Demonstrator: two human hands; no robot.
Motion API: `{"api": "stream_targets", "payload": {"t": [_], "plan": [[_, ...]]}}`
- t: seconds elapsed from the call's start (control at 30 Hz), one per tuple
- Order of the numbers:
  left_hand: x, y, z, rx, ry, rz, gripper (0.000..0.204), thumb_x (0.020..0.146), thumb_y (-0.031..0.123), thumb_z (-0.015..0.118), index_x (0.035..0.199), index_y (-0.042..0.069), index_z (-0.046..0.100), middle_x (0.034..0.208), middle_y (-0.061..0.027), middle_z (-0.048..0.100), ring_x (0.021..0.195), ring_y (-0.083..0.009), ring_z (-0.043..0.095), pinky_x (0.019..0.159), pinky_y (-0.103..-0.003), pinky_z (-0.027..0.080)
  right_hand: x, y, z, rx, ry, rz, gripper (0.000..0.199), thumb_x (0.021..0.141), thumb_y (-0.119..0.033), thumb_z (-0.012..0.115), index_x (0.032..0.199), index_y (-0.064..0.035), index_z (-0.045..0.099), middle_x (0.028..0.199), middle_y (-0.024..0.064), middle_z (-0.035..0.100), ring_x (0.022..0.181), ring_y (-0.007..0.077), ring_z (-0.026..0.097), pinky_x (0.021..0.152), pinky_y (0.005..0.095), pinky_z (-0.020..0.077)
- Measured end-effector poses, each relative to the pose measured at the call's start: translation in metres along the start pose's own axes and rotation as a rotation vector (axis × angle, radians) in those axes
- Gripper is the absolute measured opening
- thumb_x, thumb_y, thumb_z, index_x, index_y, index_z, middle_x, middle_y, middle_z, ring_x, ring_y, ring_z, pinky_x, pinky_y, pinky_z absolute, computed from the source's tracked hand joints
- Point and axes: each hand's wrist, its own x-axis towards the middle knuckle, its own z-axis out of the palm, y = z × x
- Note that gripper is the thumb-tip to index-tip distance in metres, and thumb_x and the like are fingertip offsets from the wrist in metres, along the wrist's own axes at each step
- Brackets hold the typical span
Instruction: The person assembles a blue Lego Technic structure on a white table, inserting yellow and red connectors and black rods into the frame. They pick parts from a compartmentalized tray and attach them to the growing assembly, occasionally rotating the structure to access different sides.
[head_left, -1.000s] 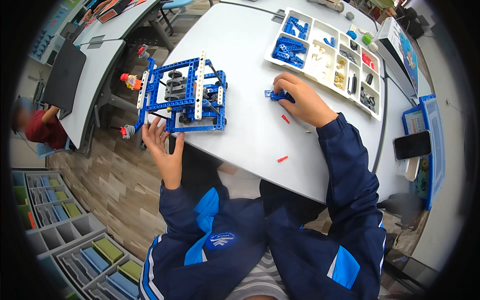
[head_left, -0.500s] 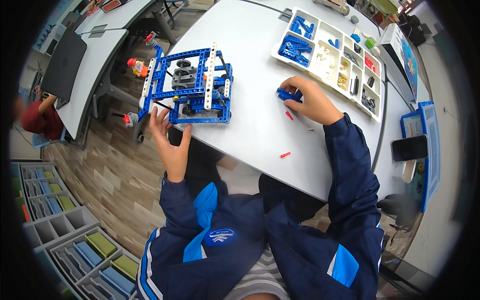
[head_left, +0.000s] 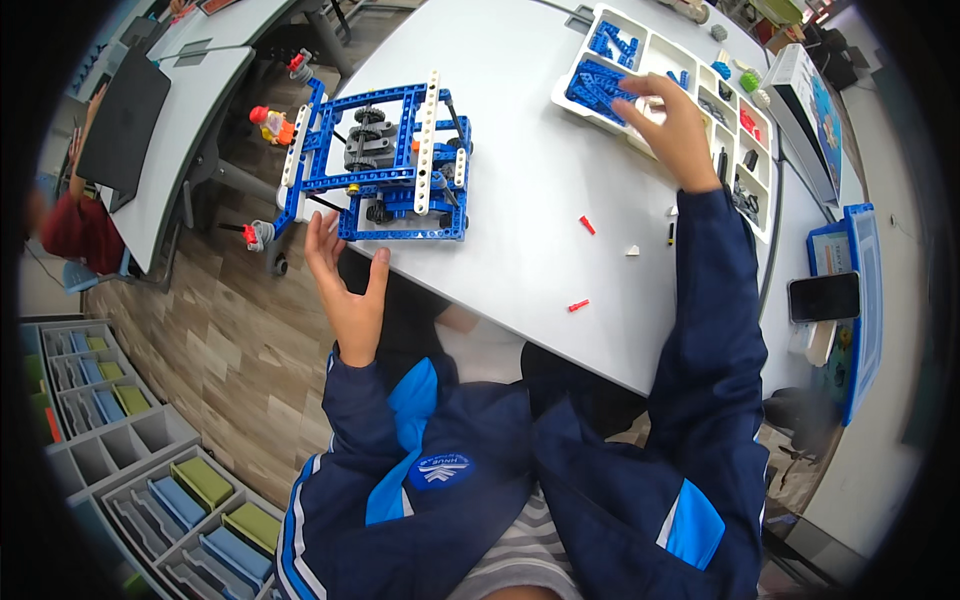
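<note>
A blue building-brick model [head_left: 380,185] with white beams and grey gears lies at the table's left edge. A small figure [head_left: 271,125] with a red cap is attached to its left side. By the model's near left corner is my left hand [head_left: 347,290], fingers spread and holding nothing. My right hand [head_left: 668,125] reaches over a white sorting tray [head_left: 645,150], its fingers apart above the compartment of blue beams [head_left: 598,90]. No piece shows between them. Two red pegs [head_left: 587,225] and a small white piece [head_left: 632,251] lie on the table.
At the tray's right stands a box [head_left: 805,115]. Farther right are a phone [head_left: 823,297] and a blue-rimmed bin [head_left: 862,300]. Green and blue drawers [head_left: 200,483] stand at lower left. Another person's red sleeve [head_left: 85,228] shows at another table.
My right hand has moved up and away to the tray, and the blue pieces it held are out of its fingers. The left hand has hardly moved.
</note>
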Motion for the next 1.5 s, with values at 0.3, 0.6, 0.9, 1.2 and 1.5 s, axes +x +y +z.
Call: {"api": "stream_targets", "payload": {"t": [0.3, 0.6, 0.9, 1.2, 1.5], "plan": [[-0.022, 0.034, 0.041, 0.14, 0.134, 0.124, 0.132, 0.067, 0.033, 0.094, 0.157, 0.002, 0.003, 0.16, -0.0262, 0.012, 0.15, -0.0419, 0.017, 0.118, -0.059, 0.02, -0.084, -0.078, 0.008, 0.088, -0.508, 0.178, 0.018, 0.087, -0.003, 0.07, 0.105, -0.0006, 0.069, 0.091, 0.0068, 0.063, 0.077, 0.0166, 0.062, 0.07, 0.0282, 0.0516], [-0.01, 0.028, 0.052, 0.061, 0.12, 0.035, 0.138, 0.065, 0.028, 0.096, 0.158, 0.003, -0.002, 0.159, -0.0276, 0.012, 0.149, -0.0402, 0.019, 0.118, -0.057, 0.02, -0.075, -0.108, 0.017, 0.519, -0.525, 0.178, 0.013, 0.09, -0.006, 0.068, 0.102, -0.0011, 0.069, 0.094, 0.0053, 0.068, 0.086, 0.013, 0.065, 0.073, 0.0273, 0.051], [-0.009, 0.027, 0.05, 0.052, 0.092, -0.009, 0.135, 0.064, 0.024, 0.096, 0.159, 0.004, 0.001, 0.159, -0.0251, 0.014, 0.148, -0.0358, 0.02, 0.117, -0.054, 0.022, -0.081, -0.122, 0.076, 0.958, -0.419, 0.541, 0.014, 0.086, -0.009, 0.075, 0.094, 0.001, 0.07, 0.085, 0.0073, 0.073, 0.078, 0.0139, 0.069, 0.075, 0.0276, 0.0549], [-0.009, 0.025, 0.051, 0.074, 0.07, 0.038, 0.13, 0.066, 0.013, 0.094, 0.159, 0.005, 0.003, 0.159, -0.024, 0.014, 0.149, -0.0353, 0.02, 0.121, -0.051, 0.017, -0.089, -0.12, 0.082, 0.97, -0.341, 0.524, 0.012, 0.089, -0.006, 0.075, 0.094, 0.0033, 0.069, 0.092, 0.0095, 0.073, 0.082, 0.011, 0.069, 0.074, 0.0233, 0.0558], [-0.01, 0.019, 0.048, 0.036, 0.072, 0.051, 0.129, 0.067, 0.013, 0.094, 0.159, 0.006, 0.004, 0.159, -0.0256, 0.018, 0.15, -0.036, 0.021, 0.122, -0.052, 0.014, -0.092, -0.121, 0.076, 0.774, -0.313, 0.321, 0.012, 0.086, -0.004, 0.078, 0.088, 0.0048, 0.07, 0.09, 0.0089, 0.073, 0.079, 0.012, 0.07, 0.073, 0.0234, 0.0562]]}}
